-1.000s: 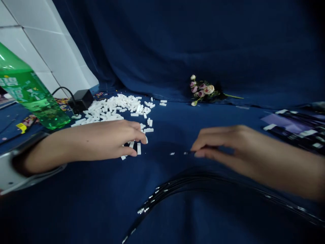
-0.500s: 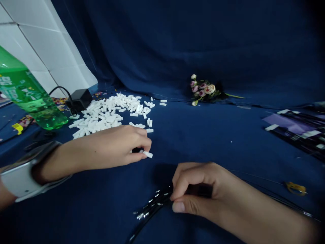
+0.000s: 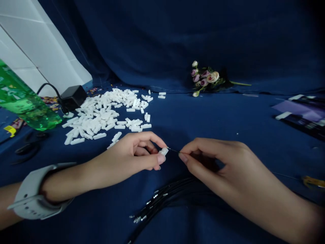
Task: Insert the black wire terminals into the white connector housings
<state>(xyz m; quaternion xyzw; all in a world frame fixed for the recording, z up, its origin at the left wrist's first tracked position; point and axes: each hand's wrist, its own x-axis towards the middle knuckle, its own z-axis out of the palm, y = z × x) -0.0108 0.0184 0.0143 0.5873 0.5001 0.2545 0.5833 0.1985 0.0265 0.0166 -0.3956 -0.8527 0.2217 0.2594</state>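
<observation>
My left hand point(image 3: 134, 152) pinches a small white plastic connector housing point(image 3: 164, 151) between thumb and forefinger. Just to the right, my right hand point(image 3: 220, 162) is closed on a thin dark wire point(image 3: 174, 149), gripped by thumb and forefinger close to its end. The wire's tip reaches the upper right end of the housing; whether it sits inside I cannot tell. Below both hands lies a bundle of black wires point(image 3: 162, 196) with shiny metal tips at the left. A pile of similar white housings point(image 3: 101, 115) spreads on the blue cloth behind my left hand.
At the left stand a green bottle point(image 3: 33, 108) and a black power adapter point(image 3: 74, 96) with a cord. Artificial flowers point(image 3: 207, 78) lie at the back. To the right are a purple-and-black stack point(image 3: 304, 110) and a yellow tie point(image 3: 313, 181). Blue cloth point(image 3: 203, 115) covers the table.
My left hand has brought a housing rightward from beside the pile. My right hand has lifted from the bundle with one wire, and the two now meet. The view has shifted slightly.
</observation>
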